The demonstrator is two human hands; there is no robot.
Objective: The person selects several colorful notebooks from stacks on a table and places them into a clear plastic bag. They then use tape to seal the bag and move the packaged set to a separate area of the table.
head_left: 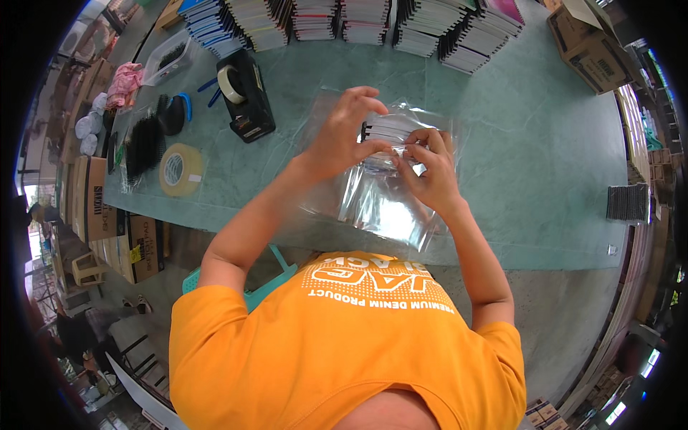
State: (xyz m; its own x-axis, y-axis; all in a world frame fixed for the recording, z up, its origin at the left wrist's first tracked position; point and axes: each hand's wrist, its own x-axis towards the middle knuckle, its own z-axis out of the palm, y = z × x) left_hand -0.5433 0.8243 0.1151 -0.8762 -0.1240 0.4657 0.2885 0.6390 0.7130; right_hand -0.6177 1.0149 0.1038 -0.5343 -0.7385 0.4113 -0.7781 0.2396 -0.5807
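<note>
Both hands pinch a clear crinkly plastic bag point(390, 193) above the green table point(530, 150): left hand point(342, 136) and right hand point(428, 168) fingertips pressed together on it. A black tape dispenser point(246, 94) and tan tape roll point(180, 170) lie well left.

Bright, even daylight; glare on the plastic bag point(383, 215); fisheye-bent, dark edges.

the person wears an orange t-shirt point(344, 358) with short sleeves, filling the lower part of the view from about seven to five o'clock. across the chest, toward twelve o'clock from the collar, runs white printing: a dotted arch over block lettering and a smaller line of lettering under it, seen upside down. both forearms are bare below the sleeves, and the left hand point(342, 140) and right hand point(428, 172) carry no gloves.
</note>
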